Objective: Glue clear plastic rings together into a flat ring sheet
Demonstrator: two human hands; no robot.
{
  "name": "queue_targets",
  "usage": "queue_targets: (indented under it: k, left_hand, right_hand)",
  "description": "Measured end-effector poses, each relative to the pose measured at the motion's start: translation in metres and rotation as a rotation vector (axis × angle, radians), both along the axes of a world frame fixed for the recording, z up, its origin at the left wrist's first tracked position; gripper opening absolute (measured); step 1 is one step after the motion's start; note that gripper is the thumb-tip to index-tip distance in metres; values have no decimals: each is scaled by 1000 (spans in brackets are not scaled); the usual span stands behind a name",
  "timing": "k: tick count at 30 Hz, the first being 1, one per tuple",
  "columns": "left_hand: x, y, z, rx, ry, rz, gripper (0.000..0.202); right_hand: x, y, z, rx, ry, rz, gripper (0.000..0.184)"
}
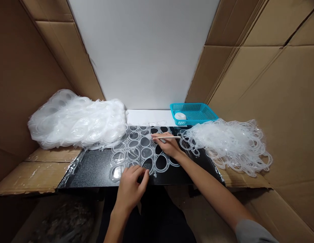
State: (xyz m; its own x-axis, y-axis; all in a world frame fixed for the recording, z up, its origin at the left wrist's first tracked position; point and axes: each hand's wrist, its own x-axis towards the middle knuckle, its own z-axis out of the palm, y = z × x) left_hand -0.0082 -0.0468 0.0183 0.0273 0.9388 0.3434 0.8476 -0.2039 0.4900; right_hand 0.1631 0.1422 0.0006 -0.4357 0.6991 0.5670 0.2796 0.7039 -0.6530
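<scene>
A translucent plastic sheet [133,143] with rows of ring outlines lies on the black tabletop before me. Some circles are filled with clear film; toward the right, several show bare black through them. My right hand [168,144] is closed around a thin white stick [169,137], its fingertips over the sheet's upper middle. A small whitish bit shows by those fingertips, too blurred to name. At the sheet's near edge rests my left hand [133,180], fingers bent down onto it and thumb apart. Nothing shows in that hand; its fingertips are partly hidden.
A tall pile of similar sheets [78,121] stands at the left. On the right is a loose heap of cut ring webbing [233,141]. A blue basket [197,118] behind holds a white roll [180,116]. Cardboard walls [278,101] close in both sides, with a white panel [147,54] at the back.
</scene>
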Motion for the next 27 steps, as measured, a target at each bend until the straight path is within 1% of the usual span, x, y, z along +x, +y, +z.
queue_targets:
  k: [2,4,6,8,11,13,21,25,27]
  left_hand:
    - [1,2,-1,128,52,66,25]
    - [3,6,-4,207,76,64,18]
    - [3,10,-10,215,74,7,18]
    - [3,13,-17,186,82,-25,21]
    - [2,13,-25,145,120,-2,23]
    - [2,12,-26,138,145,13,23]
    - [5,11,-21,94,172,41,22]
    - [4,11,-17,31,165,36,23]
    - [4,11,-16,9,160,16,25]
  right_hand:
    - [-4,-7,1,-101,-26,170,25]
    - [-9,-14,2,-191,-92,273,21]
    - [-11,-20,3,-241,-169,291,18]
    - [-11,-22,5,-282,-193,293,16]
    - [-10,-23,7,-353,-155,312,15]
    - [-9,-23,7,-379,-149,307,15]
    - [-10,-23,5,-340,-146,315,17]
    - [-9,-21,2,-228,-183,296,14]
    - [-8,-21,1,-158,-193,327,15]
